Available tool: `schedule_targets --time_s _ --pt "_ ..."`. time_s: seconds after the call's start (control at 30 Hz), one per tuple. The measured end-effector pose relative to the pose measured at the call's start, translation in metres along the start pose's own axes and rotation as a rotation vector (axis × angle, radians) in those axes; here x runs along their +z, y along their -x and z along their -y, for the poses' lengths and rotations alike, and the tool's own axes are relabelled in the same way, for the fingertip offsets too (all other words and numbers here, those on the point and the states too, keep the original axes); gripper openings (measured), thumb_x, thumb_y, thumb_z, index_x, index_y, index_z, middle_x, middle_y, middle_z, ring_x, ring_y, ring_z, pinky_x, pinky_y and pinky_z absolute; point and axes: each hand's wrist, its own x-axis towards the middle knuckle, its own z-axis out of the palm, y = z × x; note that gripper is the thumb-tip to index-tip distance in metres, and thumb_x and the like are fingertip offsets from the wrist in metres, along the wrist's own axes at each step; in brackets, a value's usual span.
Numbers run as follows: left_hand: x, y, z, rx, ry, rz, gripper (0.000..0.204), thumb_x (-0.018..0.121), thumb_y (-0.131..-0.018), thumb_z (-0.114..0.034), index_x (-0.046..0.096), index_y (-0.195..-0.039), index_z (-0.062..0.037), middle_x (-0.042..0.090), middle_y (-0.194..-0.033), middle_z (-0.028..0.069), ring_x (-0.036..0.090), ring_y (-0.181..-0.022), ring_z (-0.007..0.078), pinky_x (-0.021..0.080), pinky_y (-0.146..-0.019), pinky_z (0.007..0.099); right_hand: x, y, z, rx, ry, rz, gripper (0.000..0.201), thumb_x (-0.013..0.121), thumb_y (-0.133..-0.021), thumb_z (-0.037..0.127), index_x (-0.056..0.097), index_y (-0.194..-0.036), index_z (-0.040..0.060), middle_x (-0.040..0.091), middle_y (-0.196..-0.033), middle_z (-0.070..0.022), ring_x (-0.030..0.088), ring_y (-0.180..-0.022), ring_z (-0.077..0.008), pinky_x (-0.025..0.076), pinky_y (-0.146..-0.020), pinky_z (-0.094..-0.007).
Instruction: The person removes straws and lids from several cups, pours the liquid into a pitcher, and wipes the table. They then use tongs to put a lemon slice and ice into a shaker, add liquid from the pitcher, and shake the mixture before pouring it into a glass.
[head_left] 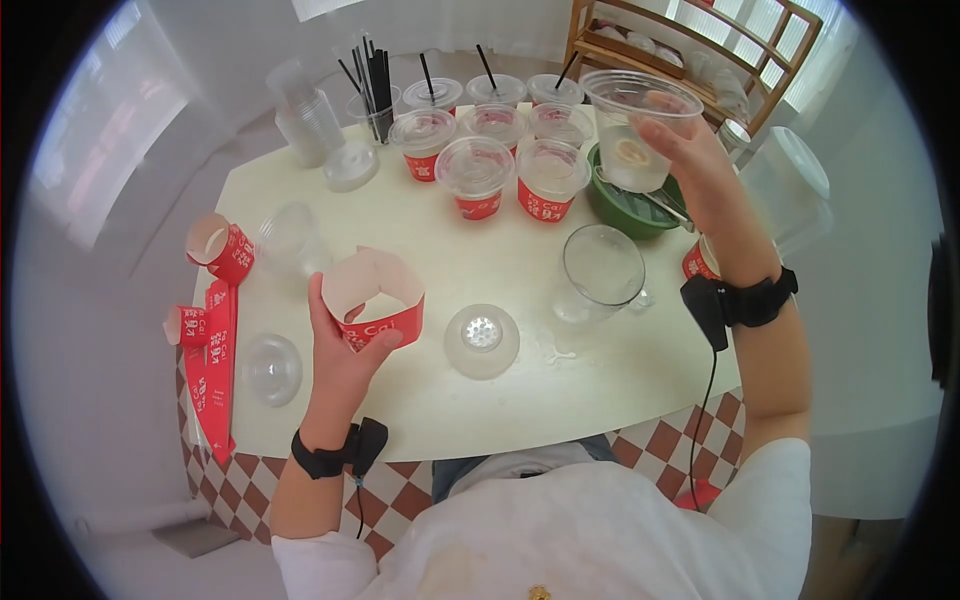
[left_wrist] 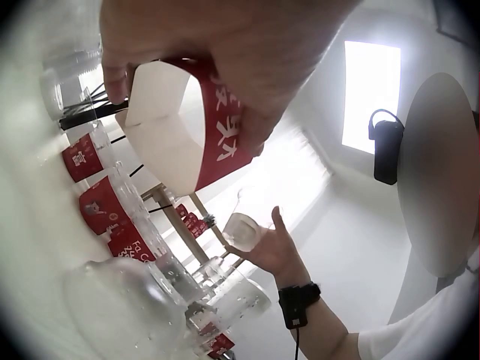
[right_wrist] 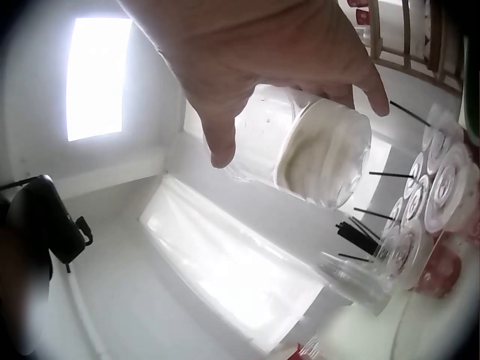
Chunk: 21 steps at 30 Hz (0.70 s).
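Near the table's left front, my left hand (head_left: 343,372) grips a red paper cup sleeve (head_left: 388,328), thumb outside its printed wall. The sleeve is an open ring with a white inside, and the table shows through it. Raised at the back right, my right hand (head_left: 692,165) holds a clear plastic cup (head_left: 608,130) by its side. Something clear to whitish shows at the cup's bottom, also in the right wrist view, where the cup (right_wrist: 322,154) lies between thumb and fingers. Below that hand are a green bowl (head_left: 625,220) and a clear glass jug (head_left: 603,265).
Lidded cups (head_left: 475,180) in red sleeves stand in rows at the back, some with black straws. Stacked clear cups (head_left: 303,115) and a straw holder (head_left: 378,100) are behind left. Flat red sleeves (head_left: 213,385) lie along the left edge. A clear round lid (head_left: 480,360) sits front centre.
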Motion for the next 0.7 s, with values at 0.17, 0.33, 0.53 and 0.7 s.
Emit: schedule_targets --time_s 0.17,0.33,0.53,0.7 --pt "-0.016 0.016 0.013 -0.087 0.012 -0.067 0.101 0.075 -0.07 -0.018 0.004 -0.14 -0.0022 0.034 -0.132 0.014 0.039 -0.121 0.0235 0.039 -0.096 0.0338 -0.067 -0.017 -0.046 0.153 0.659 -0.171 0.088 0.078 -0.063 0.038 0.035 -0.126 -0.006 0.049 -0.12 -0.0196 0.048 -0.112 -0.0269 0.038 -0.094 -0.034" --pt "-0.021 0.022 0.029 -0.133 -0.017 -0.12 0.098 0.073 -0.072 -0.016 0.003 -0.14 -0.0007 0.036 -0.131 0.0154 0.041 -0.118 0.0224 0.04 -0.095 0.0328 -0.093 -0.03 -0.066 0.104 0.91 -0.093 0.09 0.077 -0.06 0.039 0.036 -0.125 -0.0062 0.051 -0.117 -0.0239 0.053 -0.108 -0.0291 0.041 -0.091 -0.0345" --pt "-0.019 0.03 0.029 -0.138 0.013 -0.153 0.097 0.072 -0.072 -0.013 0.002 -0.139 -0.0001 0.036 -0.13 0.015 0.041 -0.117 0.0218 0.04 -0.094 0.0326 -0.088 -0.041 -0.07 0.108 1.396 -0.048 0.081 0.077 -0.058 0.039 0.042 -0.121 0.0017 0.056 -0.108 -0.0194 0.057 -0.098 -0.0323 0.043 -0.088 -0.0399" --pt "-0.021 0.033 0.032 -0.16 0.03 -0.175 0.098 0.072 -0.072 -0.011 0.001 -0.139 -0.0004 0.036 -0.13 0.0146 0.04 -0.118 0.0219 0.041 -0.094 0.0329 -0.074 -0.041 -0.066 0.015 1.761 0.033 0.075 0.078 -0.057 0.034 0.045 -0.119 0.0078 0.056 -0.108 -0.013 0.055 -0.102 -0.0289 0.039 -0.092 -0.0424"
